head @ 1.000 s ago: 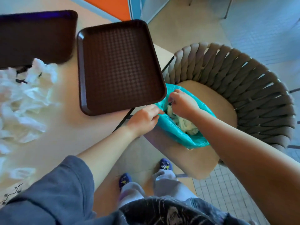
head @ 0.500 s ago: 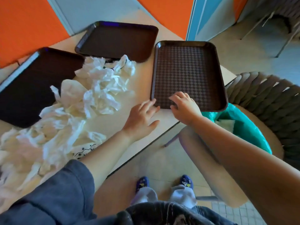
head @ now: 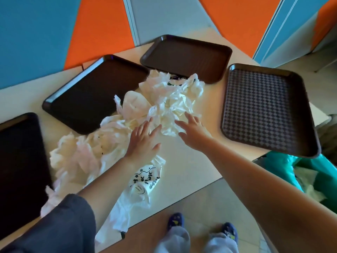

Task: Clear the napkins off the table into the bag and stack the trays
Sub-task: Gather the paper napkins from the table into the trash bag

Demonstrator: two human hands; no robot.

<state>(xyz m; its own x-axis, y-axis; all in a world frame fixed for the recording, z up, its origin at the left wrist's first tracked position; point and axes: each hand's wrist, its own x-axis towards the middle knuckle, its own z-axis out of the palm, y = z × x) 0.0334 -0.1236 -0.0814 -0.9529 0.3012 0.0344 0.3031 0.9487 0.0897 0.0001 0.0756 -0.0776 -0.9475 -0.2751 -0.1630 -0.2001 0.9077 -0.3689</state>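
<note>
A: Hands?
B: Left hand [head: 143,141] and right hand [head: 193,132] both spread flat, fingers straight, over the near edge of the napkins [head: 164,105]; nothing gripped.
A: Napkins?
B: Crumpled white heap mid-desk [head: 191,167], trailing left and near.
A: Trays?
B: Four, unstacked: patterned tray [head: 264,110] right, two far trays [head: 186,57] [head: 94,94], one left tray [head: 20,170].
A: Bag?
B: Teal bag [head: 279,167] off the desk's right edge, napkins inside.

- A canteen or fast-food eating area.
- Four brown plastic serving trays [head: 264,108] lie on a pale counter [head: 187,167].
- Crumpled paper napkins [head: 169,99] are heaped between them.
- Bright orange and blue wall panels [head: 102,28]; tiled floor [head: 215,203].
</note>
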